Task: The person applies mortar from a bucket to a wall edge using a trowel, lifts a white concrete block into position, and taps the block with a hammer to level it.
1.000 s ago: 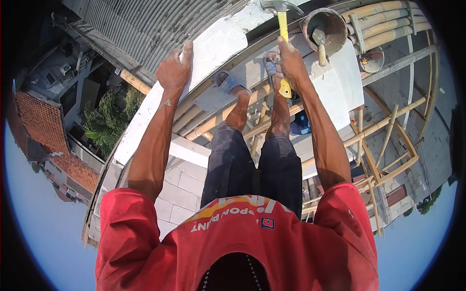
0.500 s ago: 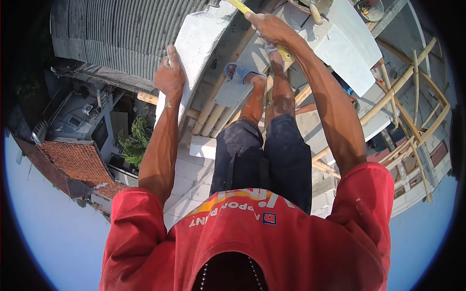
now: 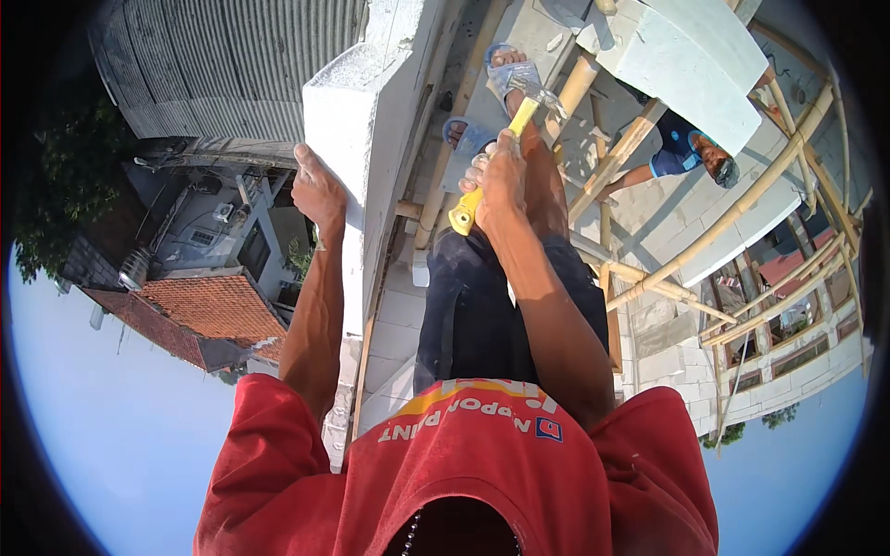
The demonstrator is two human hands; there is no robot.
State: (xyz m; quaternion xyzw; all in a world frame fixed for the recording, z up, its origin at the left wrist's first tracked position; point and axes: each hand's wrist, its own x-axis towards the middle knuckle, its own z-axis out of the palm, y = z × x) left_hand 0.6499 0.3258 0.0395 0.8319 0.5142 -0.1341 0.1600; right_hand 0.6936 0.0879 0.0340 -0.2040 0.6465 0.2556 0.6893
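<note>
A claw hammer [image 3: 523, 115] with a yellow handle is in my right hand [image 3: 499, 181], its fingers wrapped round the grip. Its metal head points away from me above my shin, and the handle's butt end is near my knees. My left hand [image 3: 320, 190] is closed on the outer edge of a long white block [image 3: 339, 130] on top of the wall, the fingertips partly hidden. The block's upper face looks rough and chipped at its far part. My feet, in blue-grey sandals [image 3: 514, 74], are beyond the hammer.
Bamboo poles [image 3: 732, 218] form scaffolding on the right. Among them, a co-worker in a dark blue shirt [image 3: 675, 148] is below, near white panels [image 3: 691, 65]. Left of the wall lie a corrugated roof [image 3: 222, 65] and, far below, an orange tiled roof [image 3: 218, 306].
My right hand has drawn the hammer back toward my body, away from the far end of the block. My left hand stays at the block's edge. More of the co-worker shows.
</note>
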